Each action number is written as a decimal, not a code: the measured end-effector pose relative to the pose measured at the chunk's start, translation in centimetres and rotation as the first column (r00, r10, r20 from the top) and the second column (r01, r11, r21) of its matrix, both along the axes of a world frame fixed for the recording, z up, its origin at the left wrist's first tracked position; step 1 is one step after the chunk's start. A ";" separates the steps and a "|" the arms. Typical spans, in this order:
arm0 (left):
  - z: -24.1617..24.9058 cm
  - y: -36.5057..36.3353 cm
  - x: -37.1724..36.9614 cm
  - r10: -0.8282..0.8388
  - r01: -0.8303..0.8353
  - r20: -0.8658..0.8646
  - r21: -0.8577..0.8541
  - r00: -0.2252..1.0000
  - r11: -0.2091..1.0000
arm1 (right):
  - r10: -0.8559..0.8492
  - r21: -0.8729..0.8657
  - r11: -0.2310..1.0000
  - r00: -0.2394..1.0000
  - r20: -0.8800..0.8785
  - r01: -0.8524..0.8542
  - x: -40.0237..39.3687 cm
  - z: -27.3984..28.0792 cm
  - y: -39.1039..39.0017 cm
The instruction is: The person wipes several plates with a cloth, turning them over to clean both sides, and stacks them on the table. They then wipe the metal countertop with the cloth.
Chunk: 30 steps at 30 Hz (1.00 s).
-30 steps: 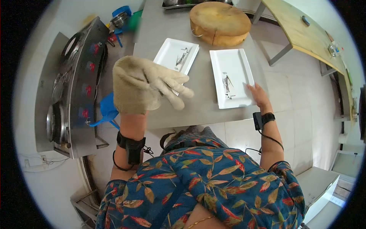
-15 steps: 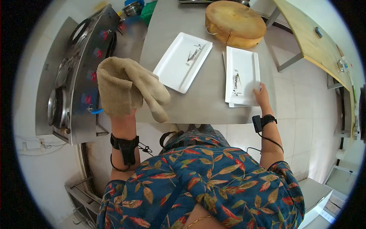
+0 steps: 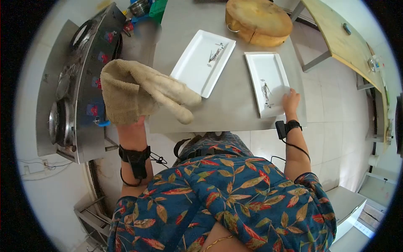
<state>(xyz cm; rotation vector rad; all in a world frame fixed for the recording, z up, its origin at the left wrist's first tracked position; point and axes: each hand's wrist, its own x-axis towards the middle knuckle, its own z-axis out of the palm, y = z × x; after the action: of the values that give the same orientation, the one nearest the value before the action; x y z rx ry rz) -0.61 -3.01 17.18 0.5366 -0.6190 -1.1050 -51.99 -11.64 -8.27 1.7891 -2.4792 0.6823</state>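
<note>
Plate (image 3: 268, 84), white and rectangular, on the steel table (image 3: 226, 113): the pale edge showing beneath it half a second ago is out of sight, so I judge it now sits lower and squared up. Right hand (image 3: 291, 101) touches its outer rim, fingers partly curled; I cannot tell if they pinch. Left hand (image 3: 140, 121), mostly covered by beige terry glove (image 3: 140, 90), near second plate (image 3: 202, 63); grip unreadable

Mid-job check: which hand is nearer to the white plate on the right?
Right. The right hand is at the right edge of that plate; the left hand, covered in tan cloth, is well off to its left, beside the other plate.
</note>
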 end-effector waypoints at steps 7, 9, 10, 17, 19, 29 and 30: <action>0.2 -0.2 1.5 -0.287 0.281 0.012 -0.246 0.958 0.928 | -0.072 -0.069 0.995 0.997 0.007 0.073 0.5 -1.3 -1.3; 0.1 -0.2 2.4 -0.279 0.289 0.076 -0.279 0.957 0.916 | -0.128 -0.054 0.990 0.992 0.000 0.128 1.2 -1.1 -1.8; -0.3 -0.2 3.4 -0.223 0.231 0.057 -0.247 0.973 0.941 | -0.188 -0.024 0.982 0.982 -0.004 0.188 2.1 0.0 -1.7; -0.6 -0.1 5.9 -0.111 0.148 0.134 -0.311 0.985 0.939 | 0.314 -0.179 0.947 0.894 0.321 -0.268 13.4 6.4 -2.7; 0.6 0.6 5.1 0.003 0.033 0.209 -0.171 0.978 0.985 | 0.333 -0.079 0.934 0.771 0.543 -0.348 19.9 7.2 -2.5; 0.4 2.5 7.9 0.075 -0.075 0.002 -0.080 0.997 0.994 | 0.149 0.049 0.972 0.758 0.635 -0.232 29.5 4.6 -5.6; 0.5 2.7 8.3 0.018 -0.024 -0.055 -0.105 0.998 0.994 | 0.155 0.024 0.975 0.758 0.634 -0.220 29.7 4.9 -5.4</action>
<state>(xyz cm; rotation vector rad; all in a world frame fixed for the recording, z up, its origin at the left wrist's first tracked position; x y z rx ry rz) 7.64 -0.30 17.65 0.4199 -0.6199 -1.0571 -22.27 -17.04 -3.39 2.1475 -2.7579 1.4123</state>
